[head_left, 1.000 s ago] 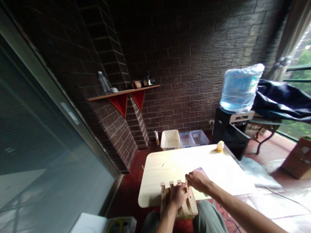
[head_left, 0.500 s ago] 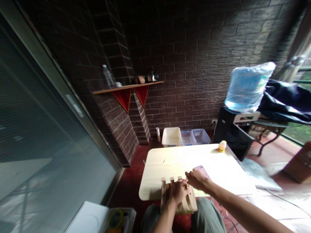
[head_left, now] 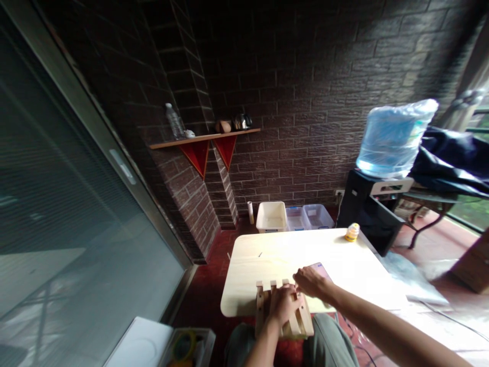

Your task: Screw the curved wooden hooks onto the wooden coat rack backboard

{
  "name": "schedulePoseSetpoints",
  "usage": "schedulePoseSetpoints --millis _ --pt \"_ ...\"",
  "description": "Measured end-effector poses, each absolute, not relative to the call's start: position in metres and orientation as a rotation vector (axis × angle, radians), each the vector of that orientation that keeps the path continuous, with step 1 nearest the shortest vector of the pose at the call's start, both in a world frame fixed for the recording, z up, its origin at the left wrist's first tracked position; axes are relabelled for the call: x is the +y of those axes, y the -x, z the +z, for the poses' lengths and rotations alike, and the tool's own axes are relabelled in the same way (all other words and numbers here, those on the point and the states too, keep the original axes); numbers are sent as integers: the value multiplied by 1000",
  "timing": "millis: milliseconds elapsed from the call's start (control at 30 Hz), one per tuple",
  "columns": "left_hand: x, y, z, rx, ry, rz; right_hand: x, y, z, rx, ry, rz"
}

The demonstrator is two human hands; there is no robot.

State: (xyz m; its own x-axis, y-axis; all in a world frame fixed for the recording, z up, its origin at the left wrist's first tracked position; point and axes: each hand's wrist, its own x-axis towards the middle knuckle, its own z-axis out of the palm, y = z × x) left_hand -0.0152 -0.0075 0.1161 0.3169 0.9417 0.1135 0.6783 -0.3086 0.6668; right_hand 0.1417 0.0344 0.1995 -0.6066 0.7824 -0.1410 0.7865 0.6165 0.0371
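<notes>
A small slatted wooden frame (head_left: 302,323), like a little stool or rack with light slats and dark holes, rests over my lap against the table's near edge. My left hand (head_left: 284,304) lies over its slats, fingers curled around the wood. At the frame's far right corner, my right hand (head_left: 308,281) is closed in a pinch close to the left fingertips. Whatever sits between the right fingers is too small to make out. Just behind the right hand lies a phone (head_left: 321,269) with a pinkish screen, partly covered by that hand.
On the pale table (head_left: 244,265) are a thin dark screw-like piece (head_left: 260,254) and a yellow-and-white container (head_left: 352,232). Plastic bins (head_left: 271,217) stand behind it. A water dispenser (head_left: 359,209) is at right, an open box (head_left: 204,339) at lower left.
The view has shifted slightly, so everything sits a little farther right. Both hands stay at the wooden frame, the right one still pinching at its far right corner.
</notes>
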Motion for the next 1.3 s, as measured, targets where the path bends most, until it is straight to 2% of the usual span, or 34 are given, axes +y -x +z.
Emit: schedulePoseSetpoints --millis 833,1300 --pt "-8 11 121 1454 -2107 635 24 -153 215 2686 -1328 -174" --pt "-6 12 121 1480 -2131 561 28 -156 207 2670 -1387 -226"
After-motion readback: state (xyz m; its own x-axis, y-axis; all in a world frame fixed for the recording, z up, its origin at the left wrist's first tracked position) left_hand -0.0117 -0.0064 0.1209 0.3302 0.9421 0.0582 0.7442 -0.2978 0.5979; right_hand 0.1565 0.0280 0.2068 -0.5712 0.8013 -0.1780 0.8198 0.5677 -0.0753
